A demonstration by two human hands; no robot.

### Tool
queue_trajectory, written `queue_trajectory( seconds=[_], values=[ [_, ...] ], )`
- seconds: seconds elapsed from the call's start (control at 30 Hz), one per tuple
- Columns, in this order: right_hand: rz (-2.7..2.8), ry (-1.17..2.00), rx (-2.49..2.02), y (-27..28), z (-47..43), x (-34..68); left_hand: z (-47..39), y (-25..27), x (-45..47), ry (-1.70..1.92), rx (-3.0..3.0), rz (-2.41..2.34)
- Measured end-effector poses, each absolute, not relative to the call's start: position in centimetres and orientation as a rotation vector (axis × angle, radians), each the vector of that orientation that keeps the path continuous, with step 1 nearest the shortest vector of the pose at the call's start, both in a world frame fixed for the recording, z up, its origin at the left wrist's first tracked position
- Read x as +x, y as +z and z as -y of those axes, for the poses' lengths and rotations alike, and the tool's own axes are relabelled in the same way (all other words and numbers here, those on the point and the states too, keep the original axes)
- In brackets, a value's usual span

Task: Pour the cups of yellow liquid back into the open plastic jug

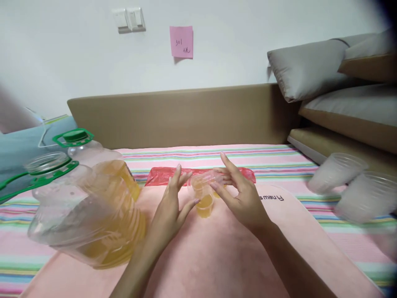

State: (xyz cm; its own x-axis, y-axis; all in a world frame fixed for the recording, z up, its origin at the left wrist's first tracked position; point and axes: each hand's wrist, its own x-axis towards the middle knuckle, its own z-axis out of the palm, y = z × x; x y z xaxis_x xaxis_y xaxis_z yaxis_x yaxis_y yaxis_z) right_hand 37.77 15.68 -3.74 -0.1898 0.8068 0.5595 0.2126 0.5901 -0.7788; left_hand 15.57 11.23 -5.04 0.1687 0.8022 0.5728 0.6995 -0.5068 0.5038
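Head view: a clear plastic cup [205, 182] hangs tilted near mid-view, mouth turned toward nine o'clock. The right hand [243, 196], at its four o'clock, has a narrow grip, thumb and fingers around the base end; the left hand [173, 203], at eight, is spread wide. The cup should be light, thin and easily crushed; a gentle hold near the base seems best. At six o'clock, a filled cup [204, 207] holds amber liquid. The near jug [114, 236], uncapped at eight, and capped far jug [124, 171], at nine, hold similar liquid. Cup stacks [336, 174] lean at three.
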Motion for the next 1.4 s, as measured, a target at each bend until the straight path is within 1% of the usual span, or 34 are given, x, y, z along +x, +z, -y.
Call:
queue_trajectory(
  seconds=[0.13, 0.27, 0.37, 0.43, 0.57, 0.77, 1.03, 1.17, 1.4],
  values=[
    [1.680, 0.648, -0.801, -4.3, -15.7, 37.5, -11.6, -5.1, 15.6, 1.187, 2.466, -1.504],
    [1.630, 0.623, -0.768, -4.5, -15.9, 37.4, -11.7, -5.2, 15.8, 1.210, 2.405, -1.514],
    [1.703, 0.534, -0.762, -4.4, -16.1, 37.5, -11.9, -5.4, 15.9, 1.174, 2.454, -1.519],
    [1.728, 0.500, -0.774, -4.4, -16.1, 37.5, -12.0, -5.5, 16.0, 1.226, 2.386, -1.511],
    [1.691, 0.539, -0.829, -4.9, -16.0, 37.4, -12.0, -5.6, 15.9, 1.201, 2.433, -1.507],
    [1.621, 0.595, -0.781, -5.3, -15.9, 37.0, -11.8, -5.3, 15.7, 1.194, 2.411, -1.555],
    [1.711, 0.463, -0.756, -4.7, -15.8, 37.4, -11.4, -5.0, 16.4, 1.246, 2.291, -1.499],
    [1.651, 0.492, -0.799, -5.0, -15.8, 37.2, -11.5, -5.1, 16.7, 1.247, 2.252, -1.506],
    [1.608, 0.572, -0.777, -5.4, -15.8, 37.1, -11.7, -5.7, 16.4, 1.210, 2.421, -1.619]
  ],
)
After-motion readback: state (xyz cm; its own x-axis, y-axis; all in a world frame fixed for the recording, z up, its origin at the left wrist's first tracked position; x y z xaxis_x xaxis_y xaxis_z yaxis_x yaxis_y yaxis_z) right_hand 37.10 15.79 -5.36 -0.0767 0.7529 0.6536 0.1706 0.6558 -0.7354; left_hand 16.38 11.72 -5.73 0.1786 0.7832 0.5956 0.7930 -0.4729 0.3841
